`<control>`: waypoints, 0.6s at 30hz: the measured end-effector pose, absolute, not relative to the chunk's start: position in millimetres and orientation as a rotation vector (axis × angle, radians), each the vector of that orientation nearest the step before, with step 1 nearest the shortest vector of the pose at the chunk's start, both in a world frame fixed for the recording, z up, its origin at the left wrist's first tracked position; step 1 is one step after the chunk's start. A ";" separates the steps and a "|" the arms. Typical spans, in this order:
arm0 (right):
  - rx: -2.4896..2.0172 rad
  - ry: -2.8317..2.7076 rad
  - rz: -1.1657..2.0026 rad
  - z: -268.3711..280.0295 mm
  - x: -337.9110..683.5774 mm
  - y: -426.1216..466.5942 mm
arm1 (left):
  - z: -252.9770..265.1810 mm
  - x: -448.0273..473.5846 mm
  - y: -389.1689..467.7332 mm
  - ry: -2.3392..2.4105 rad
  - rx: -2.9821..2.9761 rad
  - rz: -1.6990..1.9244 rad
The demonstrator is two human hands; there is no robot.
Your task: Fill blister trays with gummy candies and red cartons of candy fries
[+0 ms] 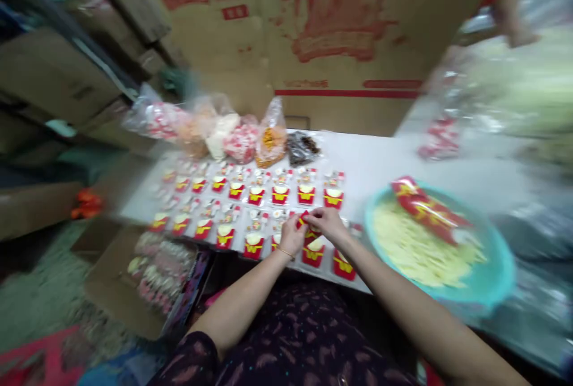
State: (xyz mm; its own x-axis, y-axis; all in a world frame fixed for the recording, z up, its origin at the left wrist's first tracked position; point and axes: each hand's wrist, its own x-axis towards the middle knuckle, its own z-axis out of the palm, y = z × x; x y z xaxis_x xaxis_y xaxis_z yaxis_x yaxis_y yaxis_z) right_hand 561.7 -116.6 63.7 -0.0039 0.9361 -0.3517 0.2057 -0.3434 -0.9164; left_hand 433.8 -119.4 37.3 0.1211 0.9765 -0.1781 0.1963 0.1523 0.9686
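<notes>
My left hand [292,237], with a thin bracelet at the wrist, and my right hand [330,225] meet over the front row of small packs. Between their closed fingertips is a small red-and-yellow fries-box-shaped piece [303,219]. Below it lies a red-and-yellow pack [312,255] with a pale yellow piece on it. Similar packs [225,234] lie in two rows along the table's front. To the right, a turquoise basin [501,272] holds many pale yellow pieces [403,243]. On these rests a plastic-wrapped stack of red-and-yellow pieces [427,210].
Several clear bags of small parts [242,138] line the back of the white table [358,156]. Behind stands a large cardboard sheet [215,64]. An open carton [120,290] sits below left. At upper right, another person's hand [519,31] is near a big bag [514,76].
</notes>
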 end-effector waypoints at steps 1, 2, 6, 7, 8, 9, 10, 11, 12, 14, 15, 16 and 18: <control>-1.631 -1.240 1.372 61.3 539.0 -108.3 | 37.9 415.6 -115.9 1.352 1.282 0.927; -1.634 -1.283 1.349 58.9 515.5 -99.3 | 37.6 395.6 -111.1 1.387 1.296 0.960; -1.544 -1.503 1.339 54.6 411.1 -52.3 | 29.3 297.3 -80.4 1.546 1.348 1.028; -1.520 -1.553 1.367 55.7 382.2 -38.6 | 26.7 268.8 -71.7 1.579 1.326 1.054; -1.501 -1.597 1.404 57.6 352.5 -24.9 | 24.3 239.3 -63.5 1.592 1.298 1.079; -1.489 -1.631 1.446 59.8 322.1 -11.2 | 22.1 209.0 -56.1 1.589 1.263 1.108; -1.479 -1.659 1.486 61.8 291.2 2.2 | 20.2 178.2 -49.9 1.577 1.219 1.137; -1.469 -1.687 1.518 63.3 260.1 15.3 | 18.3 147.0 -44.9 1.559 1.161 1.170; -1.457 -1.719 1.544 63.8 229.0 28.2 | 16.1 115.5 -41.3 1.543 1.092 1.208; -1.430 -1.769 1.567 61.2 168.0 53.1 | 9.8 52.8 -37.5 1.558 0.923 1.298; -1.417 -1.792 1.569 58.0 138.3 65.3 | 5.3 22.2 -37.1 1.599 0.842 1.342; -1.406 -1.815 1.564 53.7 109.3 77.3 | -0.5 -7.1 -37.3 1.671 0.769 1.376; -1.390 -1.845 1.527 42.6 54.0 100.2 | -15.4 -58.7 -38.7 1.869 0.644 1.426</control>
State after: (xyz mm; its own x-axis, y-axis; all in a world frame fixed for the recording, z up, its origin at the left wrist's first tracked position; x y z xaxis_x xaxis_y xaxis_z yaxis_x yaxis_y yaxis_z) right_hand 54.0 100.2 42.6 -0.4445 0.8468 -0.2921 0.4454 -0.0739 -0.8923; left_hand -58.7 -38.7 -15.4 -0.6391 0.7357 -0.2243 -0.0219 0.2741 0.9615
